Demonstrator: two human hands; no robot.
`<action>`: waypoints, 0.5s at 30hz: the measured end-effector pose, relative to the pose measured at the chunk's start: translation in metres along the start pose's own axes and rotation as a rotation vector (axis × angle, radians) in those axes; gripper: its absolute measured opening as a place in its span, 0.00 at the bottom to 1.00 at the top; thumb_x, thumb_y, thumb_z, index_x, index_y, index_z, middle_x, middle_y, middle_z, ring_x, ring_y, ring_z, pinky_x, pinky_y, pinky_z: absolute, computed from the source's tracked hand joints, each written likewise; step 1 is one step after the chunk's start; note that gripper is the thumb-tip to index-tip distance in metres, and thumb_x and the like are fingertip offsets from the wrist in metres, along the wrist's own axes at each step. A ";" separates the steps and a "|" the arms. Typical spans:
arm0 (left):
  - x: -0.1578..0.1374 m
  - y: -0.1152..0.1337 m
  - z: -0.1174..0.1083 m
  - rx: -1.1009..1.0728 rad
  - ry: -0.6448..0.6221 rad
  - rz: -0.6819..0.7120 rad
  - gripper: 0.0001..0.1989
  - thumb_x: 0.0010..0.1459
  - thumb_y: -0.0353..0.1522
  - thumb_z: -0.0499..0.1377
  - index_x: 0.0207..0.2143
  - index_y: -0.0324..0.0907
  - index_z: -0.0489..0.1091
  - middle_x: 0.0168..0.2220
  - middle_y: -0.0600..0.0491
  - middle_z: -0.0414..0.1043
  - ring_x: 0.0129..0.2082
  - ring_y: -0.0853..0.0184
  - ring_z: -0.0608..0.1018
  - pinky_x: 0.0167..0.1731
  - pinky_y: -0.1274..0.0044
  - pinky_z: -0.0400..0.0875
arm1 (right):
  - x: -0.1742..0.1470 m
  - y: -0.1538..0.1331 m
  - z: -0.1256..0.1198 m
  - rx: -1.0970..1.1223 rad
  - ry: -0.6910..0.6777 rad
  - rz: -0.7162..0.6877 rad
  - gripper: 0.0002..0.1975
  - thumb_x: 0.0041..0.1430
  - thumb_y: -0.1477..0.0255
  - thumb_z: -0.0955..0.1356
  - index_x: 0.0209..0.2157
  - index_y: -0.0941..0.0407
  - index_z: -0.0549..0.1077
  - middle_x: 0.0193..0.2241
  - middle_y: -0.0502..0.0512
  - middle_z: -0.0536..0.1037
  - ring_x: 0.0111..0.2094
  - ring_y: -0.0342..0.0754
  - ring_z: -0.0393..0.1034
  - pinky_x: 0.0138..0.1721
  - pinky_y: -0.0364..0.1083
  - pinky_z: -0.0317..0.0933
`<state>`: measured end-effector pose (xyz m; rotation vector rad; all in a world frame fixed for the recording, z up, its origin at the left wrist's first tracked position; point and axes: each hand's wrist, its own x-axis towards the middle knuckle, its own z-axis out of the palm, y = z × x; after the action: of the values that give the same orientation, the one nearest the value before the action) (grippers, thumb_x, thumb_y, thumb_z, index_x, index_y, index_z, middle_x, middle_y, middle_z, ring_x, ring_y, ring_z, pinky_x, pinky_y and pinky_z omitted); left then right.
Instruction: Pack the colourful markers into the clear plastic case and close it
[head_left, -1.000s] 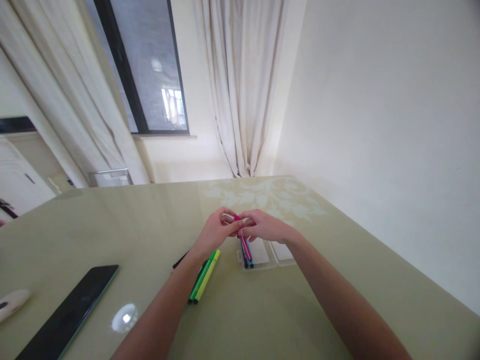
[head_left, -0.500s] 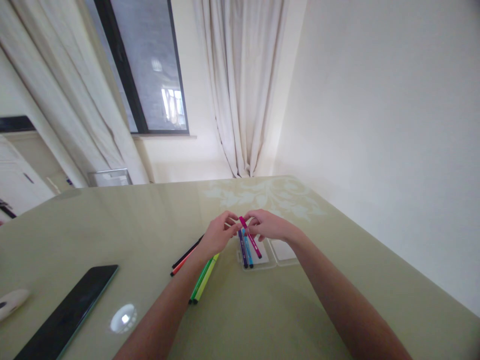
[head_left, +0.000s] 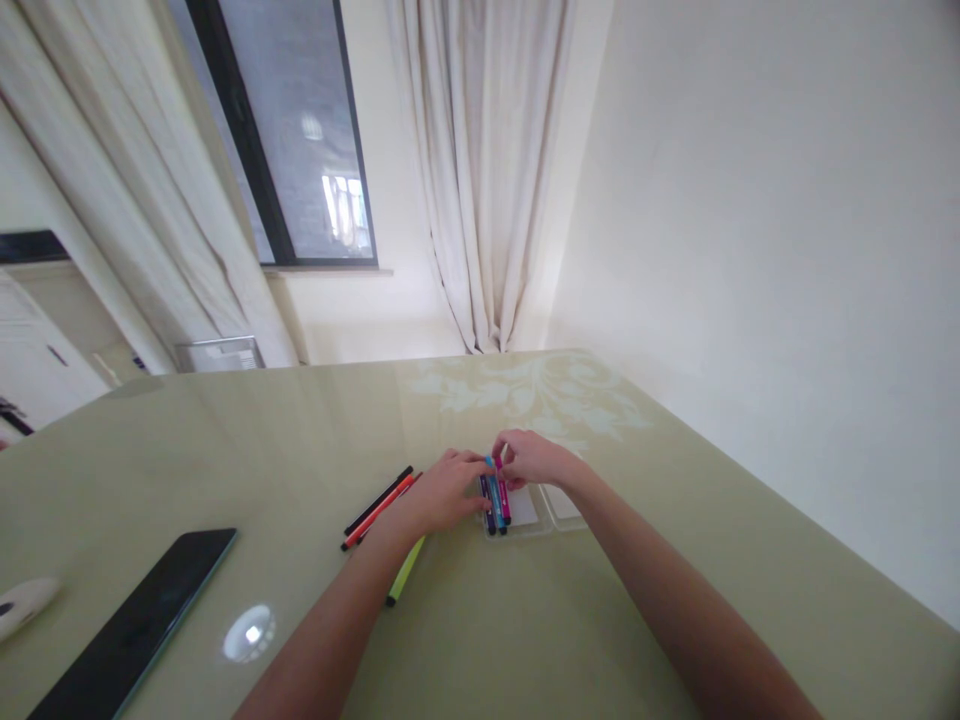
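Observation:
A clear plastic case (head_left: 517,535) lies open on the table, with a dark purple marker (head_left: 487,508), a blue marker (head_left: 497,512) and a magenta marker (head_left: 504,500) side by side in its left half. My right hand (head_left: 534,458) pinches the upper end of the magenta marker, which lies beside the blue one. At the case's left edge is my left hand (head_left: 448,490), its thumb and fingers apart and touching the purple and blue markers. Left of that hand lie a black marker (head_left: 379,500) and an orange-red marker (head_left: 375,514). A yellow-green marker (head_left: 405,575) is partly hidden under my left wrist.
A dark phone-like slab (head_left: 139,620) lies at the left front, with a white rounded object (head_left: 26,607) beyond it at the edge of view. The table (head_left: 600,620) meets a white wall (head_left: 787,250) on the right. Curtains (head_left: 487,180) hang behind.
The magenta marker went from slanting above the case to lying against the blue marker. My left hand moved down onto the case's left side, and its forearm now covers the green marker.

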<state>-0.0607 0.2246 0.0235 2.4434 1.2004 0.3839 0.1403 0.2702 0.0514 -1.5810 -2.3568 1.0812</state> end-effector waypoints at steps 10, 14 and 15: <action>-0.001 0.005 0.001 0.034 -0.014 -0.011 0.25 0.56 0.42 0.65 0.55 0.48 0.72 0.57 0.47 0.72 0.57 0.52 0.69 0.58 0.64 0.62 | -0.005 -0.005 -0.011 -0.269 -0.066 -0.139 0.24 0.39 0.68 0.78 0.42 0.55 0.79 0.39 0.53 0.82 0.38 0.52 0.76 0.32 0.43 0.62; -0.001 0.005 0.000 0.034 -0.014 -0.012 0.24 0.56 0.42 0.65 0.55 0.48 0.72 0.57 0.47 0.72 0.57 0.52 0.70 0.59 0.64 0.62 | -0.006 -0.009 -0.009 -0.367 -0.075 -0.157 0.25 0.37 0.65 0.80 0.40 0.55 0.79 0.38 0.54 0.81 0.38 0.54 0.75 0.30 0.43 0.60; -0.001 0.005 0.000 0.032 -0.013 -0.007 0.24 0.56 0.42 0.65 0.55 0.48 0.72 0.57 0.47 0.71 0.57 0.52 0.70 0.59 0.64 0.61 | -0.007 -0.009 -0.008 -0.385 -0.076 -0.159 0.25 0.36 0.65 0.80 0.40 0.55 0.79 0.38 0.54 0.81 0.38 0.54 0.75 0.30 0.43 0.60</action>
<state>-0.0578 0.2210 0.0257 2.4638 1.2185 0.3493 0.1397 0.2669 0.0652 -1.4400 -2.8176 0.6982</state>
